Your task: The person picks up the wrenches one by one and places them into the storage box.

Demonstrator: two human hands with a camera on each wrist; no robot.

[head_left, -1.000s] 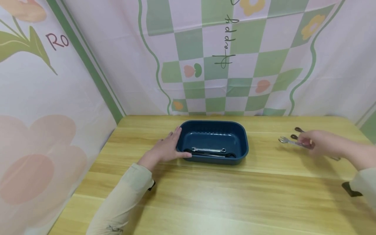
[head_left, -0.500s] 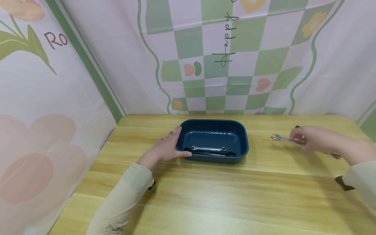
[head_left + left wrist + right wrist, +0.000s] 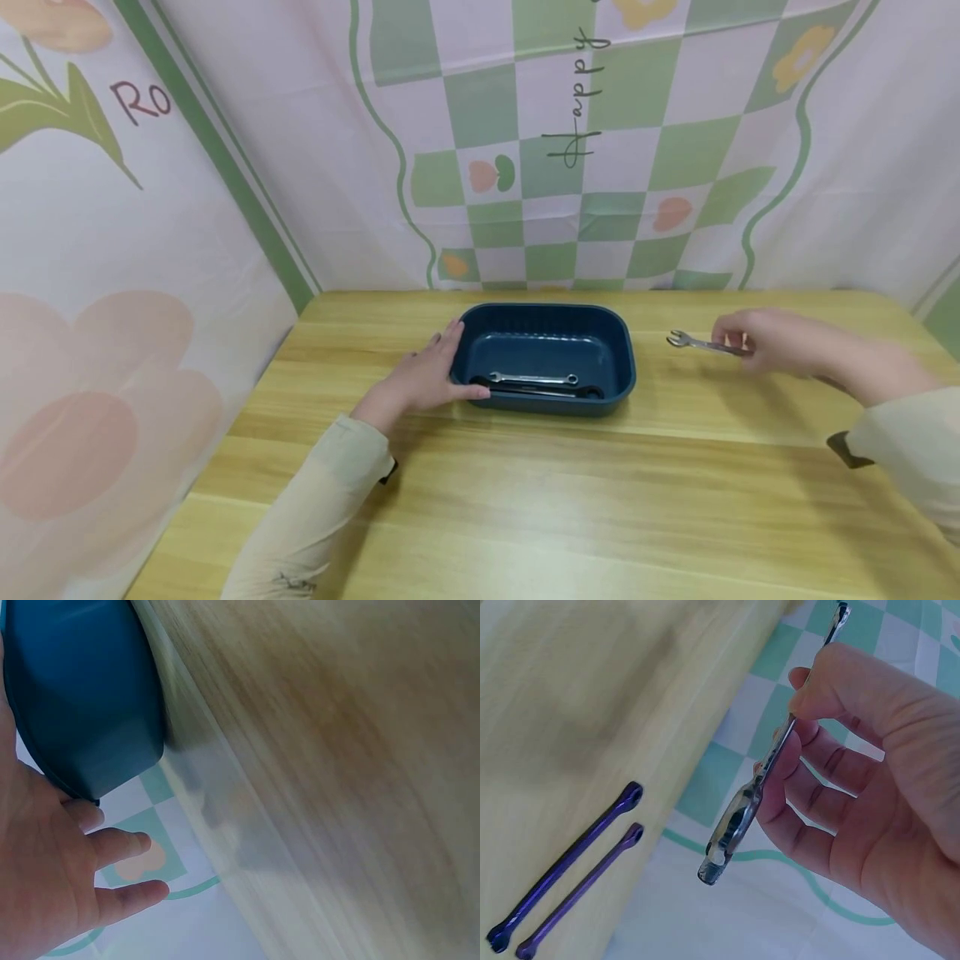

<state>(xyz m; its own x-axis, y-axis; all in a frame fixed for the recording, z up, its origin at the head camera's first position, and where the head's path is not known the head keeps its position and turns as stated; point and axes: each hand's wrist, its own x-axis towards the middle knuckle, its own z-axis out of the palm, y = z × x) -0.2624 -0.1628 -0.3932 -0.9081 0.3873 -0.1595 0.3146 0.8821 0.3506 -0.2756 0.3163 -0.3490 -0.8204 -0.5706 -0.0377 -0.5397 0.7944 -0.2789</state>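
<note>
My right hand (image 3: 772, 340) pinches a shiny silver wrench (image 3: 739, 810) between thumb and fingers, raised over the table right of a dark blue bin (image 3: 547, 312). Its open-ended head points toward the bin in the head view. With fingers straight, my left hand (image 3: 423, 373) rests against the bin's left side, its thumb over the front rim. Inside the bin, along the front wall, lie a small silver wrench (image 3: 532, 380) and a longer black-ended tool (image 3: 592, 392), partly hidden by the rim. The left wrist view shows the bin's outer wall (image 3: 90, 705) beside spread fingers.
Two dark wrenches, one longer (image 3: 562, 866) and one shorter (image 3: 581, 891), lie side by side on the wooden table (image 3: 570, 500); my right hand and forearm mostly cover them in the head view. A patterned cloth (image 3: 622, 167) hangs behind the table's far edge.
My right hand has lifted the silver wrench and carried it left toward the bin, away from the other wrenches. The left hand and the bin have stayed in place.
</note>
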